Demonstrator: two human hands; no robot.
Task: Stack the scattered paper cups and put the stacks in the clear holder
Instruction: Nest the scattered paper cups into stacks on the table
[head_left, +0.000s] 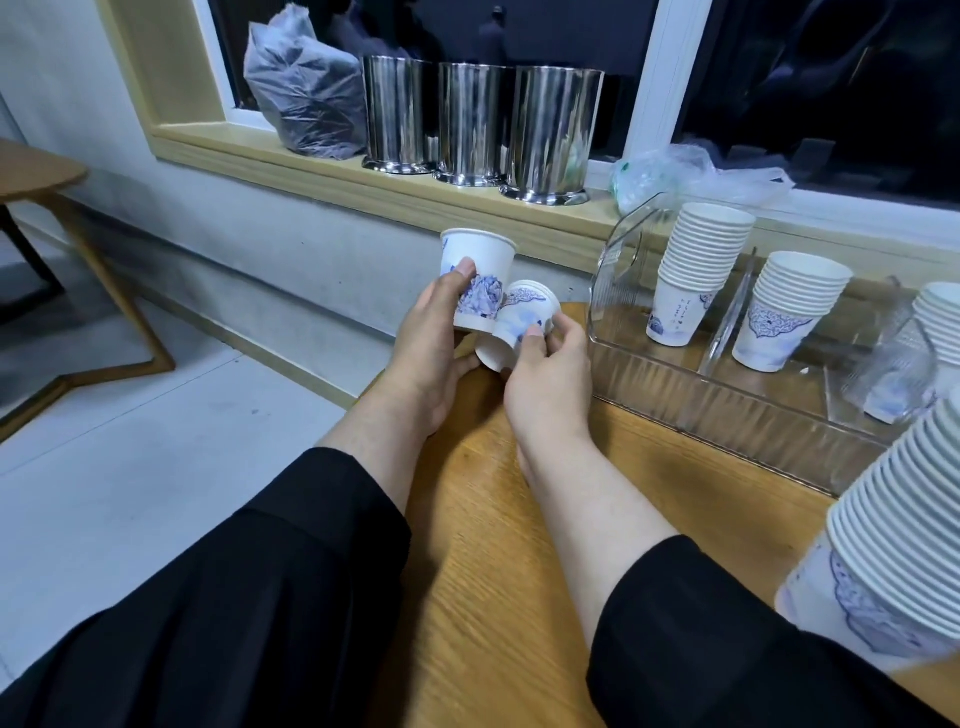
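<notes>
My left hand (434, 343) holds an upright white paper cup with a blue print (480, 265) near the table's far left edge. My right hand (545, 374) grips a second printed cup (517, 325), tilted on its side and touching the first cup. To the right stands the clear holder (675, 384), with one cup stack (696, 270) in its left compartment, a shorter stack (789, 312) in the middle one and a third stack (935, 332) at the right edge. A tall stack of cups (893, 540) stands outside the holder at the near right.
The wooden table (493, 545) ends just left of my hands, with floor below. Three steel canisters (478, 124) and plastic bags (306, 88) sit on the window sill behind. A wooden side table (36, 171) stands at far left.
</notes>
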